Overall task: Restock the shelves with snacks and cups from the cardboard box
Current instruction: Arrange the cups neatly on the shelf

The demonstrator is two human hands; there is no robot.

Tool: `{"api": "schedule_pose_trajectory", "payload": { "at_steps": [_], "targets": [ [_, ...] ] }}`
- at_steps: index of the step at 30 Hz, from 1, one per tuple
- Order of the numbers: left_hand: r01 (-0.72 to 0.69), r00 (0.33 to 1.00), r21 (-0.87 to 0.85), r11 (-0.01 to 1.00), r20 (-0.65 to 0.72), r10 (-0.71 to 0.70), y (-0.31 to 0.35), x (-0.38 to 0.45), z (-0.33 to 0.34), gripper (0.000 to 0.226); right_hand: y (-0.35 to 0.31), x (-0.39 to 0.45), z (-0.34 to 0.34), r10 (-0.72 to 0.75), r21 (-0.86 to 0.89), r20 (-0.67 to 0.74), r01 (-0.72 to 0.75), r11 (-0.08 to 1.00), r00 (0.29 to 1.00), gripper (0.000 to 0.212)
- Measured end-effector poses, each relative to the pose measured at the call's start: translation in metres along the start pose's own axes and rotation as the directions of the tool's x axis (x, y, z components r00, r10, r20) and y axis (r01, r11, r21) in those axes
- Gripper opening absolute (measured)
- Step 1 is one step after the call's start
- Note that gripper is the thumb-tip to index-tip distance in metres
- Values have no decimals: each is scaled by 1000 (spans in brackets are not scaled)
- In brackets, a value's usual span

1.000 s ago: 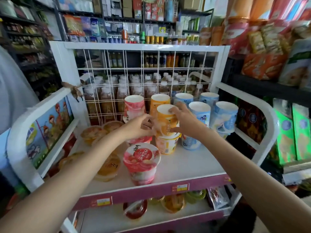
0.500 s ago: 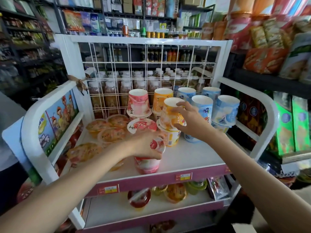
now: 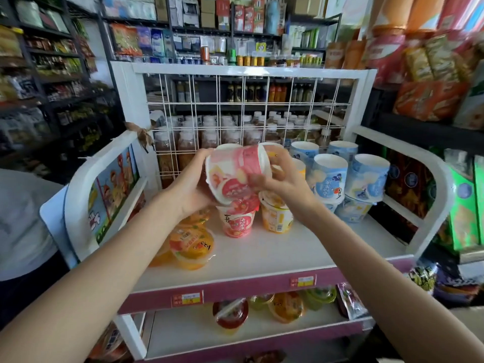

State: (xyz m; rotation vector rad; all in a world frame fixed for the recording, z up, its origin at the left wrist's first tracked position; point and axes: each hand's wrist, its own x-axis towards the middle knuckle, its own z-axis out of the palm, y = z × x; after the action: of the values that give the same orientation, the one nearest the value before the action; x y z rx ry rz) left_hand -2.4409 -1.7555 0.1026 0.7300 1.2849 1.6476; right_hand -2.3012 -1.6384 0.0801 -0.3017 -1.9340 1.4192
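Observation:
A pink cup [image 3: 233,174] is tilted on its side in the air above the white shelf [image 3: 275,252]. My left hand [image 3: 191,189] grips it from the left and below, and my right hand [image 3: 282,179] holds its right side with curled fingers. Directly beneath it stands another pink cup [image 3: 237,221], with a yellow cup [image 3: 277,218] beside that. Several blue cups [image 3: 330,176] are stacked in two layers at the right of the shelf. Clear jelly cups [image 3: 191,247] with orange fruit lie at the front left. The cardboard box is not in view.
A white wire grid [image 3: 243,106] backs the shelf, with bottles behind it. White side rails [image 3: 419,158] curve along both sides. A lower shelf [image 3: 235,334] holds more jelly cups. Snack packs fill the racks at right. A person in grey stands at left [image 3: 21,218].
My left hand has lifted the pink cup from the shelf front up to the stack. My right hand let go of the yellow cup and took hold of the pink cup.

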Motion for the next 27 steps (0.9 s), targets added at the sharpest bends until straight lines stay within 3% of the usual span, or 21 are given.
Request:
{"api": "schedule_pose_trajectory", "payload": {
  "at_steps": [2,3,4,6,8,10,13,15,16,18,21,24,27],
  "targets": [
    [-72,985,147,986,-144,93,-2,8,-14,12,-8,19,-4,22,-157,-68,-33,987,997,50],
    [-89,962,279,956,-224,155,-7,12,-23,18,-10,29,-4,30,-287,-63,-46,957,998,48],
    [-78,938,446,892,-271,217,-12,16,-31,29,-10,36,-2,41,-421,-24,-47,906,999,50],
    [-36,941,708,706,-213,263,-25,18,-40,48,0,45,9,85,-624,75,-20,781,994,59],
    [-55,977,777,627,-88,195,-39,18,-40,77,13,47,20,80,-730,80,4,683,994,63],
    [-98,986,779,619,-10,169,-52,22,-40,100,21,47,22,30,-781,66,33,624,997,63],
    [-136,973,764,630,-16,229,-59,24,-27,91,24,36,8,-170,-853,81,156,499,982,56],
    [-165,948,776,609,-45,314,-60,24,-16,92,27,25,-13,-339,-887,-14,145,438,941,51],
    [-192,933,771,607,-48,356,-62,27,-13,96,29,18,-24,-352,-898,-78,88,431,933,54],
    [-227,917,756,614,-45,396,-67,31,-7,104,35,6,-43,-201,-874,-177,-60,482,964,68],
    [-161,929,770,618,-93,358,-72,39,-5,105,52,-6,-51,-24,-804,-142,-102,586,990,83],
    [-49,931,806,590,-178,319,-73,43,-6,102,62,-10,-42,-18,-756,-177,-124,642,984,90],
    [-13,921,829,559,-208,329,-71,43,-9,97,66,-8,-33,-45,-767,-211,-137,626,976,95]
  ]
}}
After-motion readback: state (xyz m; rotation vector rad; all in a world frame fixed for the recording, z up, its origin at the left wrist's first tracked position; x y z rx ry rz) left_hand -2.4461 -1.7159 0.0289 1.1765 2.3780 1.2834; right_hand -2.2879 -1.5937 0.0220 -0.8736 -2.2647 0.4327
